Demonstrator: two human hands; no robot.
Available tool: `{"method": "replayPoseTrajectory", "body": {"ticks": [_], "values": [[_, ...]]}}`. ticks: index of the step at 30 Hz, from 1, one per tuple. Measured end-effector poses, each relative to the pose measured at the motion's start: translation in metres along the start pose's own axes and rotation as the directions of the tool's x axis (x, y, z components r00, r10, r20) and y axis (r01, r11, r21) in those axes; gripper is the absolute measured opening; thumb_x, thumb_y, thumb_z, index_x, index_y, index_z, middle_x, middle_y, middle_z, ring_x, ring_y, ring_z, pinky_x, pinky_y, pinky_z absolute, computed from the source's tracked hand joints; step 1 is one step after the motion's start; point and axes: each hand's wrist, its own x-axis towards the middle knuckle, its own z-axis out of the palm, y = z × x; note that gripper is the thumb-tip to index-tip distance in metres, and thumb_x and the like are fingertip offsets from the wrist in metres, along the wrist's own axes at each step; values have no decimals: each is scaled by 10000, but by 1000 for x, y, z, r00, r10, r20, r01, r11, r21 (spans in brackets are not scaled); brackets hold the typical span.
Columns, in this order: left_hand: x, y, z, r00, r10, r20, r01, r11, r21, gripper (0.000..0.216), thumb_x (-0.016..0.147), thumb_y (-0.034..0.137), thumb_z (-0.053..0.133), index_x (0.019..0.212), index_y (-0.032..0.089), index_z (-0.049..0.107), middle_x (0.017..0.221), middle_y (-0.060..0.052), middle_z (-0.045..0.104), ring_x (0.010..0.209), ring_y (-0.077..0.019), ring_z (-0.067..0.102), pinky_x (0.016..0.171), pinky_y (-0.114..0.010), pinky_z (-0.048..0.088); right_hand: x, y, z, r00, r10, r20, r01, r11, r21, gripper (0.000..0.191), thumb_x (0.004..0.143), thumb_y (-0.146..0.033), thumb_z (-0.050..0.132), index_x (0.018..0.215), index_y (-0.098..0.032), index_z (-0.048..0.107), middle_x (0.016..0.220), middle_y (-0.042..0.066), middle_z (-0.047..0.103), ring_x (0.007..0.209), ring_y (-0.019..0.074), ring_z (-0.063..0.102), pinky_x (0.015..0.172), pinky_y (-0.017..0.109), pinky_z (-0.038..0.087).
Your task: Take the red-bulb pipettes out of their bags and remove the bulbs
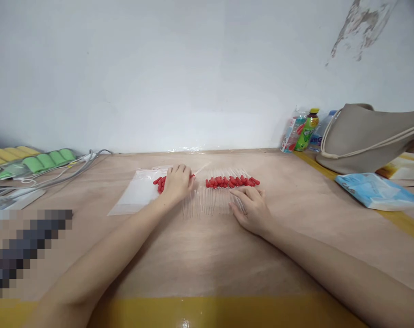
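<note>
On the bench (193, 259), red pieces (224, 182) lie rowed along clear strands (207, 201) near the loosely parted right hand (253, 209); a red bunch (160, 184), apparently unaligned, remains under the curled left hand (178, 182), grip unclear.

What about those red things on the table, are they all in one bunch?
No, one red bunch lies by the left hand, and a second bunch lies apart from it, near the right hand.

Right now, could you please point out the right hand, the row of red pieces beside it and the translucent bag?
Right hand (252, 209): head view, back of the hand.
Row of red pieces (231, 182): head view, middle of the row.
Translucent bag (133, 196): head view, its uncovered sheet.
</note>
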Motion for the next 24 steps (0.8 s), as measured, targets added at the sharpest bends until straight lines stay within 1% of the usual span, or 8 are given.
{"method": "replayPoseTrajectory", "body": {"ticks": [2, 4, 7, 11, 14, 17, 20, 24], "values": [[-20, 4, -9, 987, 135, -86, -144, 984, -102, 184, 860, 280, 421, 829, 147, 545, 835, -77, 588, 821, -217, 500, 728, -340, 346, 2, -1, -2, 999, -34, -38, 33, 999, -10, 370, 819, -298, 500, 1155, -146, 531, 1083, 124, 581, 997, 221, 520, 851, 380, 347], [-41, 8, -15, 952, 280, -125, -299, 938, -173, 178, 870, 292, 430, 813, 154, 527, 788, -56, 588, 767, -193, 500, 698, -322, 349, 5, -5, -3, 994, -99, -39, 98, 995, -12, 467, 825, -351, 502, 1240, -141, 463, 1215, 137, 523, 1114, 239, 467, 919, 400, 336], [-68, 15, -17, 906, 381, -182, -415, 884, -217, 178, 865, 297, 461, 773, 157, 522, 740, -42, 583, 737, -181, 490, 699, -321, 350, 6, -11, -3, 977, -211, 34, 211, 978, 5, 478, 831, -402, 499, 1245, -166, 465, 1262, 113, 508, 1191, 240, 420, 1003, 440, 277], [-84, 20, -13, 892, 373, -255, -440, 846, -301, 158, 849, 285, 505, 756, 159, 529, 676, -21, 571, 690, -162, 481, 685, -313, 355, 3, -14, 3, 951, -302, 66, 297, 952, 70, 255, 842, -360, 509, 1033, -229, 616, 1154, 52, 600, 1165, 214, 460, 1029, 465, 247], [-83, 21, -10, 887, 369, -278, -451, 822, -347, 136, 838, 287, 529, 867, 157, 560, 757, -39, 610, 750, -171, 510, 713, -324, 375, 2, -15, 6, 946, -322, 35, 316, 940, 126, 179, 844, -309, 517, 937, -235, 651, 1041, 31, 654, 1109, 194, 506, 1021, 456, 271], [-81, 21, -8, 868, 397, -298, -490, 784, -382, 191, 832, 283, 544, 987, 175, 572, 909, -55, 641, 865, -180, 536, 788, -342, 392, 3, -16, 7, 946, -324, 25, 315, 934, 171, 175, 844, -279, 516, 932, -216, 654, 973, 33, 674, 1054, 189, 540, 1003, 451, 302], [-80, 22, -7, 842, 429, -326, -533, 753, -385, 131, 838, 246, 535, 941, 192, 595, 931, -32, 659, 918, -168, 551, 867, -352, 389, 3, -19, 7, 947, -318, 42, 302, 929, 214, 197, 842, -271, 516, 975, -192, 639, 954, 37, 681, 1041, 194, 553, 1003, 465, 313], [-81, 24, -9, 833, 452, -318, -548, 750, -369, 132, 842, 212, 511, 941, 182, 595, 974, -33, 664, 981, -167, 556, 955, -370, 358, 2, -21, 11, 937, -349, 30, 325, 897, 301, 203, 852, -239, 497, 1006, -189, 619, 932, 27, 691, 1030, 184, 572, 1027, 473, 316]]}}
